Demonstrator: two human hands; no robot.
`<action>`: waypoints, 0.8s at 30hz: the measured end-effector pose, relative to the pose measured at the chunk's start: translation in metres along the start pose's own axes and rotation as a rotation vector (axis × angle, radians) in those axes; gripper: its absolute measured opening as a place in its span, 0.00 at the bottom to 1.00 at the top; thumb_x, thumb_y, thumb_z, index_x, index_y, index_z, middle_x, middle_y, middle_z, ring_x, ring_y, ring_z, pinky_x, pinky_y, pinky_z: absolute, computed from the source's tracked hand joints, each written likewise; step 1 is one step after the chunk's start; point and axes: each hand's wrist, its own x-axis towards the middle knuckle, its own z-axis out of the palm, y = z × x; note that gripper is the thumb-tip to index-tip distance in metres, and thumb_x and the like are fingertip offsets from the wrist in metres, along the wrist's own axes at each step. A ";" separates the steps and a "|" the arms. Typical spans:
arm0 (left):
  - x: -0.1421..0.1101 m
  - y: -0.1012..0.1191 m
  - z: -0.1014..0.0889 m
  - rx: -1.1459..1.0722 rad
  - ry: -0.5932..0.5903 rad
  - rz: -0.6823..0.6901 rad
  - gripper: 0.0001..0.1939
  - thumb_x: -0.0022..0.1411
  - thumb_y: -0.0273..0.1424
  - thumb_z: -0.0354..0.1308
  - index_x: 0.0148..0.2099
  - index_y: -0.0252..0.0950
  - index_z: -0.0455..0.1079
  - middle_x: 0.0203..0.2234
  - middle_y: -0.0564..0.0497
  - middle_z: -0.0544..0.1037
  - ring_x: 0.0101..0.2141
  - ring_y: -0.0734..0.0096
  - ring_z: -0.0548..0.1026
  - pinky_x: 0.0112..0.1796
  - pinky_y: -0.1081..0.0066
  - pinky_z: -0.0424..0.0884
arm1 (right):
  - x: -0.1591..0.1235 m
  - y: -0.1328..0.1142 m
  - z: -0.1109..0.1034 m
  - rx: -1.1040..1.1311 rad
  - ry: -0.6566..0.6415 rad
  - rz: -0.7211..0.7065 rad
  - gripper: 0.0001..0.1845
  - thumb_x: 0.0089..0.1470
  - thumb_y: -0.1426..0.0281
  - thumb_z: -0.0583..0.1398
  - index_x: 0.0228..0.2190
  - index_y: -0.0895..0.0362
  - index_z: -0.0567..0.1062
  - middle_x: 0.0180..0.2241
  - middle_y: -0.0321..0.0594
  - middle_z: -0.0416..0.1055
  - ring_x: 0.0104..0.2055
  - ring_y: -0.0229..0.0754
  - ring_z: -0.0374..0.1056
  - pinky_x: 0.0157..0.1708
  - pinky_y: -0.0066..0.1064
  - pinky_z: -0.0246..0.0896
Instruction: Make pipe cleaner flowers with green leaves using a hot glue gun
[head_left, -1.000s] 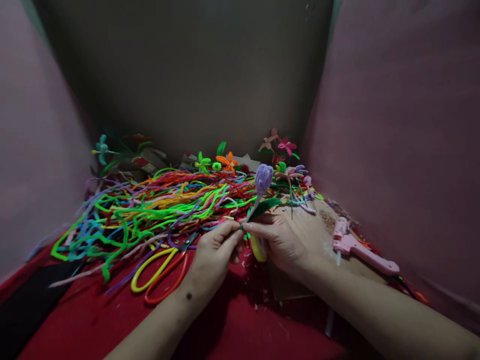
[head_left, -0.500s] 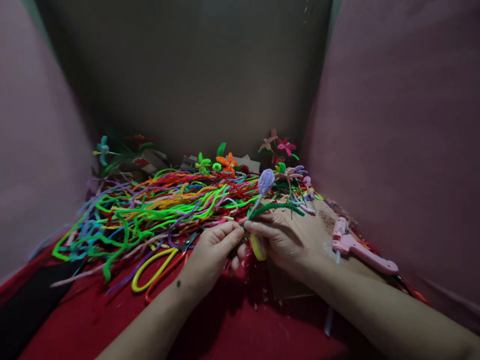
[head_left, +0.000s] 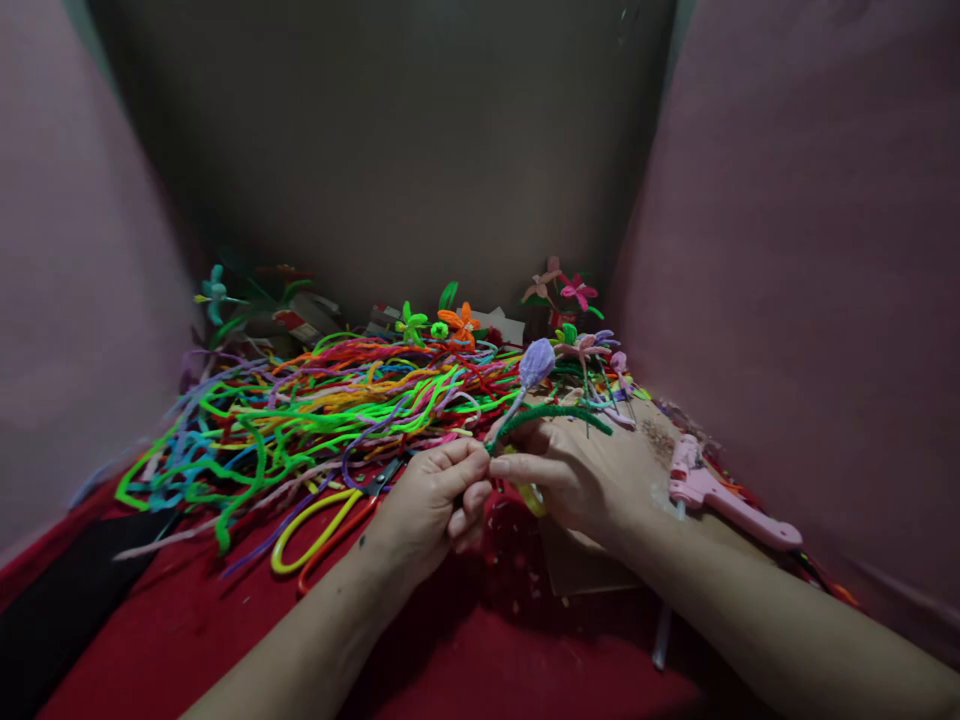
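My left hand (head_left: 439,490) is closed in a pinch on the lower stem of a lilac pipe-cleaner flower bud (head_left: 537,364), which tilts up to the right. A dark green pipe cleaner (head_left: 559,410) joins the stem at the fingertips and arches over my right hand (head_left: 574,475). The right thumb and forefinger close in beside the left fingertips, at the base of the green pipe cleaner; the exact contact is partly hidden. Behind the right fingers shows part of a yellow curved thing (head_left: 534,499), its kind unclear.
A heap of colourful pipe cleaners (head_left: 337,400) covers the left and middle. Scissors (head_left: 319,530) with yellow and orange handles lie by my left wrist. On cardboard (head_left: 585,560) at right rests a pink glue gun (head_left: 735,505). Finished flowers (head_left: 459,322) stand at the back.
The right thumb has shifted slightly down, and the yellow thing is more covered by the hand. Both hands stay together at the stem. The whole view has shifted slightly.
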 end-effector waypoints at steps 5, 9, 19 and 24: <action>0.000 0.001 -0.004 -0.112 -0.103 -0.067 0.10 0.58 0.35 0.58 0.30 0.33 0.66 0.12 0.62 0.59 0.09 0.88 0.46 0.09 0.84 0.55 | 0.008 0.013 0.006 0.279 0.002 0.088 0.12 0.32 0.72 0.70 0.24 0.57 0.75 0.24 0.32 0.70 0.24 0.32 0.61 0.26 0.25 0.54; 0.000 0.001 -0.006 -0.163 -0.148 -0.115 0.09 0.59 0.33 0.57 0.31 0.33 0.67 0.12 0.62 0.59 0.10 0.89 0.45 0.09 0.85 0.55 | 0.009 0.014 0.006 0.385 0.002 0.194 0.13 0.31 0.74 0.69 0.26 0.58 0.78 0.21 0.33 0.72 0.24 0.31 0.63 0.25 0.23 0.55; 0.000 0.004 -0.006 0.002 -0.188 -0.118 0.11 0.61 0.37 0.54 0.31 0.35 0.67 0.10 0.62 0.58 0.09 0.87 0.44 0.10 0.83 0.50 | 0.009 0.017 0.006 0.433 0.018 0.201 0.08 0.30 0.77 0.69 0.20 0.58 0.77 0.16 0.32 0.71 0.20 0.32 0.63 0.23 0.25 0.55; -0.001 -0.001 0.000 0.651 0.159 0.268 0.08 0.58 0.36 0.56 0.30 0.36 0.68 0.18 0.55 0.69 0.17 0.78 0.65 0.20 0.78 0.59 | 0.009 0.017 0.007 0.394 0.208 0.183 0.10 0.26 0.75 0.69 0.18 0.57 0.76 0.18 0.31 0.71 0.21 0.33 0.64 0.24 0.26 0.55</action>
